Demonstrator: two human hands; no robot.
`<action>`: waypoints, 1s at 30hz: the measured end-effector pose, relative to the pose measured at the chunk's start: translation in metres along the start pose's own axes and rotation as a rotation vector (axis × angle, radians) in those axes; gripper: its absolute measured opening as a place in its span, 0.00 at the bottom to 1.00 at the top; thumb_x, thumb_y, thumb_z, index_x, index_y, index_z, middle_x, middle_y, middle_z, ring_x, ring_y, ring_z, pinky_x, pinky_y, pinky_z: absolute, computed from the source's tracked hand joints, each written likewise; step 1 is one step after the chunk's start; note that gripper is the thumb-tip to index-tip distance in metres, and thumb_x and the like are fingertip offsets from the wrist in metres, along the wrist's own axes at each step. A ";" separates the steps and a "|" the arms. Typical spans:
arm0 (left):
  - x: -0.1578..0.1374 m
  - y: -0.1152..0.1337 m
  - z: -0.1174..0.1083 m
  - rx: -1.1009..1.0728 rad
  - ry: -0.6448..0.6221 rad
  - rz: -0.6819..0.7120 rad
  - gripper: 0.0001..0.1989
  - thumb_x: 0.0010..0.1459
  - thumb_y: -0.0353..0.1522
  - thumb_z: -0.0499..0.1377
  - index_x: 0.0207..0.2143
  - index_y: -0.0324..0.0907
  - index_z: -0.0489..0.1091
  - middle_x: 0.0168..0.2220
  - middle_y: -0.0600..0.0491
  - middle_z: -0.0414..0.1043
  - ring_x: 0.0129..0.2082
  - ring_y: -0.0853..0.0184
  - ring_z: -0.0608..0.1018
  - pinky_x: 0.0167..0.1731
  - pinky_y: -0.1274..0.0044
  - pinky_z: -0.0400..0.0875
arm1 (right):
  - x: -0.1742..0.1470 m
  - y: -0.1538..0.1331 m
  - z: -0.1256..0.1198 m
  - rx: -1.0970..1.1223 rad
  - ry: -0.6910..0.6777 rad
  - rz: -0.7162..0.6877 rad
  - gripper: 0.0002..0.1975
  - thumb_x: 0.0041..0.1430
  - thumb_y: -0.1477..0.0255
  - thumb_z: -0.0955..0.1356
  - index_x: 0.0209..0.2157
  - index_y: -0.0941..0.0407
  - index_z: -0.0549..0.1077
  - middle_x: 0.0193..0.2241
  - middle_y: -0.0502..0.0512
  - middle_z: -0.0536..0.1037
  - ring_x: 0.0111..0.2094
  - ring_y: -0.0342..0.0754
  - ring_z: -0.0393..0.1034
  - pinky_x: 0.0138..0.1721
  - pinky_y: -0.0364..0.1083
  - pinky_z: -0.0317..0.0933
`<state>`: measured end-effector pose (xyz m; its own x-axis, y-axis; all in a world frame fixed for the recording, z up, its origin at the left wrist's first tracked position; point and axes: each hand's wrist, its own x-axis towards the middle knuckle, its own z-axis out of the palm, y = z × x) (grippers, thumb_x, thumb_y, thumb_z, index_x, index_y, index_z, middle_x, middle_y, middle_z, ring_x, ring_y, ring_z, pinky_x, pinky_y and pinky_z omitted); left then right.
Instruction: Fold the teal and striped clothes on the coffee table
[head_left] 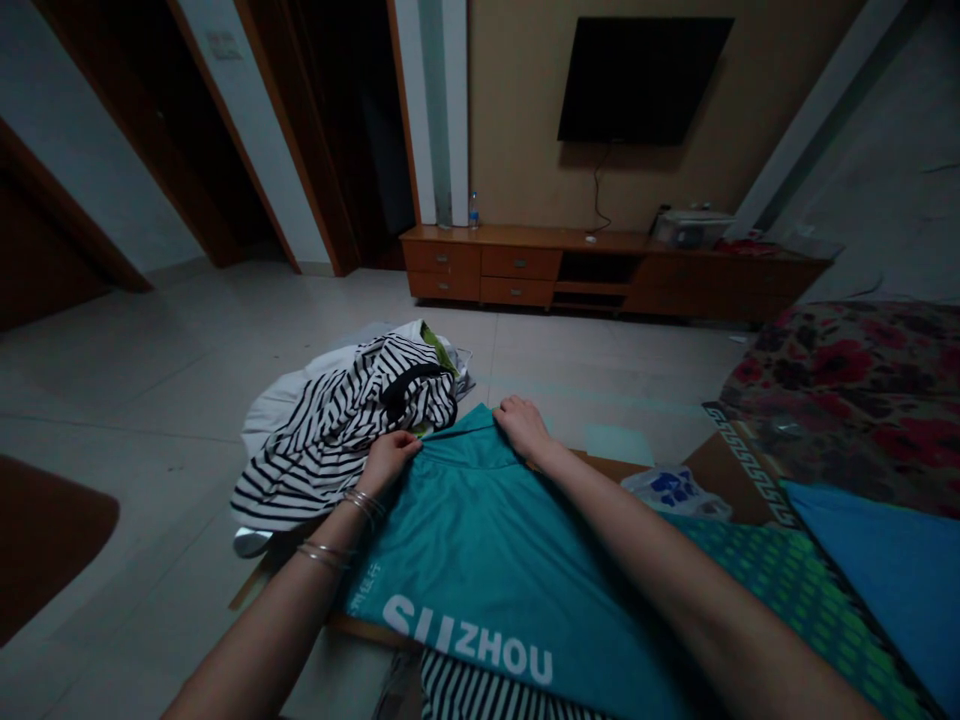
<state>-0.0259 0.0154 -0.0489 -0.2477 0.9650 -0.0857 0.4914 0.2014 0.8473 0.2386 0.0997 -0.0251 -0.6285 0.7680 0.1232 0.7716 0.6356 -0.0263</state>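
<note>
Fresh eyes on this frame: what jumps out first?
The teal garment at lower centre, with big white "SUZHOU" lettering along its near edge; the left hand pinches its far edge and the right hand rests at the far right corner. Next, the black-and-white striped shirt heaped just left of it. Then the dark TV on the far wall.

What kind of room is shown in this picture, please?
Probably a living room in a home: a flat-screen television hangs on the wall, a long wooden TV cabinet stands below it, and floral-patterned fabric shows at the right side.
</note>
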 end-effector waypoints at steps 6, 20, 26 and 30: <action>-0.001 0.002 0.000 -0.004 0.001 0.000 0.17 0.39 0.44 0.60 0.23 0.38 0.72 0.22 0.53 0.71 0.25 0.66 0.70 0.26 0.78 0.61 | 0.013 0.004 0.001 0.056 0.067 0.069 0.11 0.61 0.75 0.60 0.38 0.59 0.74 0.42 0.64 0.74 0.47 0.53 0.62 0.47 0.49 0.55; -0.128 0.061 -0.001 -0.023 0.038 0.184 0.13 0.54 0.45 0.54 0.28 0.45 0.67 0.26 0.54 0.70 0.28 0.66 0.70 0.29 0.77 0.63 | -0.028 0.009 -0.072 1.095 0.458 0.164 0.10 0.53 0.63 0.65 0.32 0.56 0.67 0.26 0.48 0.68 0.28 0.42 0.62 0.30 0.40 0.58; -0.124 0.025 0.013 -0.010 0.010 0.057 0.07 0.48 0.37 0.59 0.30 0.44 0.72 0.32 0.51 0.75 0.34 0.62 0.75 0.36 0.74 0.66 | 0.012 0.002 -0.007 0.912 0.233 0.152 0.10 0.52 0.70 0.65 0.36 0.57 0.73 0.34 0.54 0.77 0.35 0.47 0.69 0.41 0.45 0.63; -0.105 0.015 0.005 0.110 0.049 0.068 0.07 0.48 0.31 0.59 0.31 0.42 0.75 0.35 0.47 0.77 0.39 0.59 0.76 0.41 0.72 0.65 | 0.037 0.006 0.024 0.816 0.051 0.183 0.12 0.53 0.75 0.64 0.37 0.57 0.76 0.39 0.55 0.79 0.41 0.48 0.72 0.46 0.45 0.63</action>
<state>0.0116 -0.0821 -0.0303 -0.2503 0.9682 -0.0022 0.5963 0.1560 0.7875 0.2176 0.1331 -0.0441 -0.4796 0.8727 0.0917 0.5350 0.3737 -0.7577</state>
